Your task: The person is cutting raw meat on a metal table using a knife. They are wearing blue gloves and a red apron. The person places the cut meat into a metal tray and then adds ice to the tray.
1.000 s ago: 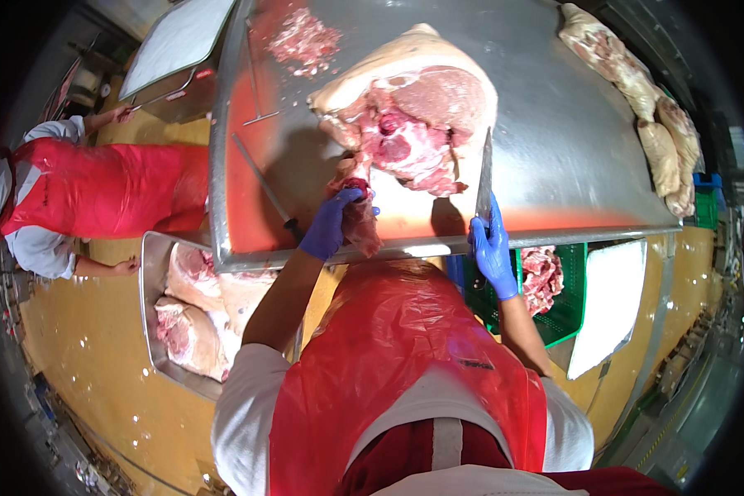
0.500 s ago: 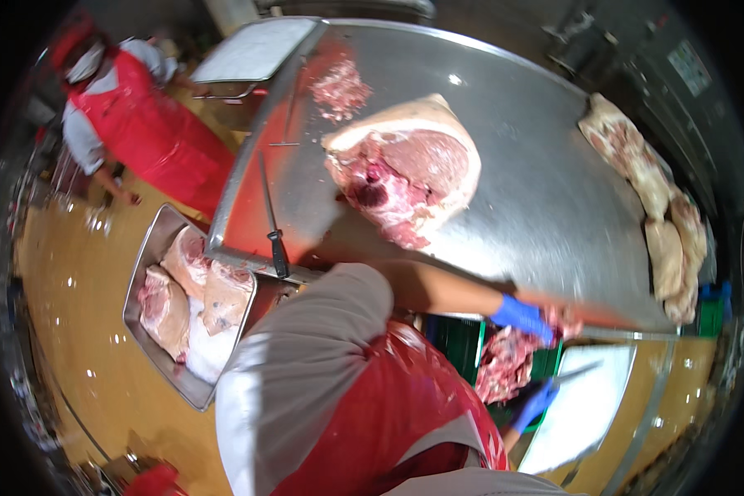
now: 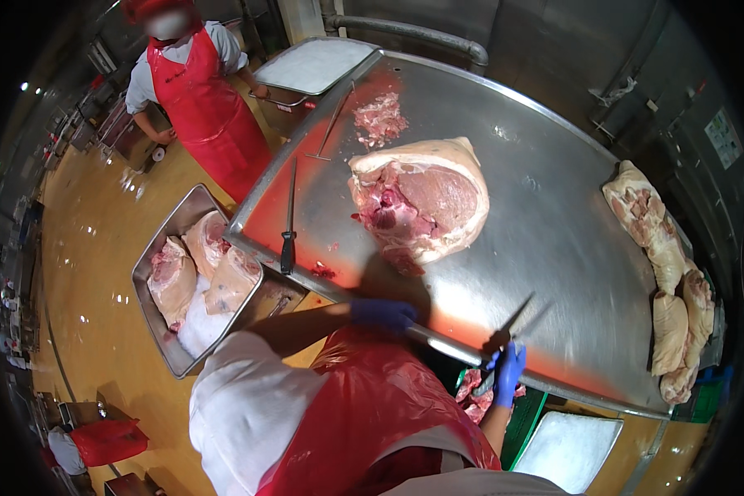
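Observation:
My left hand (image 3: 384,314), in a blue glove, is at the table's front edge, apart from the meat. Its fingers are too dark and blurred to read. In my gloved right hand (image 3: 508,376) is a knife (image 3: 531,321), its blade pointing up and away over the table corner. Below that hand, meat trimmings (image 3: 471,397) lie in a green crate (image 3: 527,426), partly hidden by my apron and the table edge. A large skin-on pork leg (image 3: 438,198) rests mid-table, cut face up.
On the metal table (image 3: 546,223) lie a sharpening steel (image 3: 289,219), a thin T-shaped rod (image 3: 332,124), scraps (image 3: 380,120) and several pork pieces (image 3: 665,256). Beside it stand a meat tray (image 3: 169,343) and a white-topped tray (image 3: 570,446). A co-worker (image 3: 202,107) stands far left.
My left hand has left the crate and trimmings, moving left to the table's front edge. My right hand has risen with the knife from beside the crate to the table edge. The view has shifted.

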Available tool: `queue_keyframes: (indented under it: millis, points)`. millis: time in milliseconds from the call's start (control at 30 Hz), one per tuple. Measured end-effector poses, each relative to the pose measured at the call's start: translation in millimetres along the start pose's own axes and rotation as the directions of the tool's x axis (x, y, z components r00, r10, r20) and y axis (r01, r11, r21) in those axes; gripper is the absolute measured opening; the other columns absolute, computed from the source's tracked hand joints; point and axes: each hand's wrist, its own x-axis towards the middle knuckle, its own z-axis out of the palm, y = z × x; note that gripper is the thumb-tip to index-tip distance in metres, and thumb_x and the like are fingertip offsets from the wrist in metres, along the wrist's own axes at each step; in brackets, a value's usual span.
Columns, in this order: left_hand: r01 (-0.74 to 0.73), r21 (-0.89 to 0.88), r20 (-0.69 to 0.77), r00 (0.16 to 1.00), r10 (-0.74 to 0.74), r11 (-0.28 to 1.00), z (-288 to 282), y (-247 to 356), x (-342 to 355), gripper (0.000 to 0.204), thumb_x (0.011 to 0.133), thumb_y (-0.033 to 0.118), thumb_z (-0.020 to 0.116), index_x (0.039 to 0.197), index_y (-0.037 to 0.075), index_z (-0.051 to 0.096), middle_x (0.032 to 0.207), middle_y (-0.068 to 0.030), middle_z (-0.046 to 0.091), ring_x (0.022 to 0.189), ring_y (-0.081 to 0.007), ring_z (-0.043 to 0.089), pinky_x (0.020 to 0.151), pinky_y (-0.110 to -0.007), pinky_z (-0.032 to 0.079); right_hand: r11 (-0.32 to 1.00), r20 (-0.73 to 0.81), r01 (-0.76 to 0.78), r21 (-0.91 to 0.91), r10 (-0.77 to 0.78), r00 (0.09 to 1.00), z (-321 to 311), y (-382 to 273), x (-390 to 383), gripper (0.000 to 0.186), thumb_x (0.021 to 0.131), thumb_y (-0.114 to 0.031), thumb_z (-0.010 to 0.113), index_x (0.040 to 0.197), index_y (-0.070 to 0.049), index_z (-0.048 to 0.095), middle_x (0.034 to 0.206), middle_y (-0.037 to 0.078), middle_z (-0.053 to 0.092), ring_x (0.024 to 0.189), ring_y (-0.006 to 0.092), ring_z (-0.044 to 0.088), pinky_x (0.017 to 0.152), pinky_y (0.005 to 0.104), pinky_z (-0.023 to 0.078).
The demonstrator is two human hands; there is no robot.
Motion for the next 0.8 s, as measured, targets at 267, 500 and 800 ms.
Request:
queue_keyframes:
  millis: [267,500,800]
  points:
    - [-0.469,-0.047,-0.455,0.796,0.399,0.882,-47,47,-61,0.031,0.099,0.022,0.054,0.125,0.005,0.052,0.101,-0.0059,0.060,0.092,-0.0117,0.059,0.078,-0.026,0.050,0.984,-0.051,0.160,-0.080,-0.164,0.985,82,-14,120,0.013,0.096,-0.017,0.052,0.095,-0.005,0.054,0.068,0.006,0.057,0.054,0.0159,0.056,0.050,0.0306,0.049]
    - [-0.716,0.369,-0.187,0.568,0.802,0.593,-195,71,-54,0.032,0.101,0.013,0.048,0.132,0.004,0.049,0.119,-0.0056,0.058,0.105,-0.0125,0.058,0.087,-0.030,0.048,0.632,-0.321,0.060,-0.773,-0.470,0.823,121,-30,82,0.058,0.090,-0.028,0.062,0.137,0.000,0.046,0.115,0.024,0.058,0.105,0.0379,0.059,0.091,0.0457,0.047]
    - [-0.234,0.374,-0.619,0.657,0.430,0.897,-375,217,40,0.030,0.087,0.025,0.063,0.109,0.006,0.063,0.109,-0.0148,0.062,0.107,-0.0241,0.059,0.091,-0.035,0.046,0.692,0.386,-0.292,0.660,0.021,0.922,290,-98,20,0.047,0.098,-0.033,0.047,0.130,0.002,0.049,0.135,0.025,0.052,0.126,0.0374,0.051,0.107,0.0505,0.041]
